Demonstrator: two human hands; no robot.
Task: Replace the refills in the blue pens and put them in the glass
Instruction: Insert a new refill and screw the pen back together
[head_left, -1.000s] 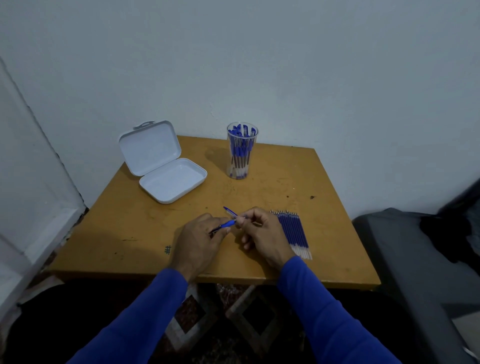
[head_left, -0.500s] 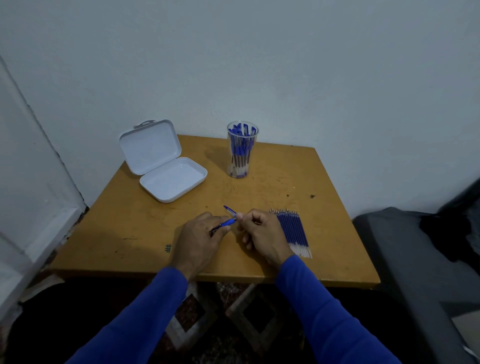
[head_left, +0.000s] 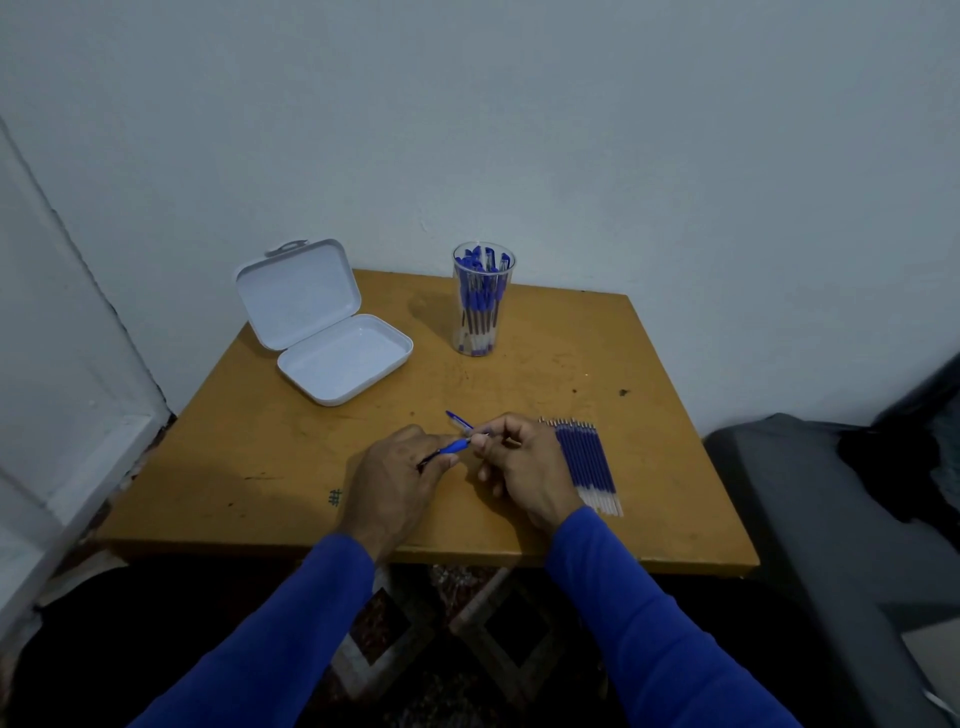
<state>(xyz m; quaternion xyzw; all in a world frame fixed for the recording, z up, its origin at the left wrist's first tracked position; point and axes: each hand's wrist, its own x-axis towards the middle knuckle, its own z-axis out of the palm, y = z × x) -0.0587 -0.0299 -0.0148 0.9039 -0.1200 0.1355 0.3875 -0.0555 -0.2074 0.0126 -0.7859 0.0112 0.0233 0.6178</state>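
Observation:
My left hand (head_left: 395, 480) grips a blue pen (head_left: 451, 447) low over the table, its blue grip end pointing right. My right hand (head_left: 522, 462) pinches the pen's tip end between thumb and forefinger; what exactly it holds there is too small to tell. A second blue pen part (head_left: 458, 420) lies on the table just beyond the hands. Several blue refills (head_left: 587, 457) lie side by side in a row right of my right hand. A clear glass (head_left: 483, 301) holding several blue pens stands at the back of the table.
An open white plastic case (head_left: 343, 358) sits at the table's back left, lid raised. The yellow-brown table (head_left: 260, 467) stands against a white wall. A dark grey seat (head_left: 831, 519) lies to the right, a white door frame (head_left: 78, 415) to the left.
The hands have stayed almost in place, the two coming slightly closer at the pen's tip. Nothing else on the table has moved.

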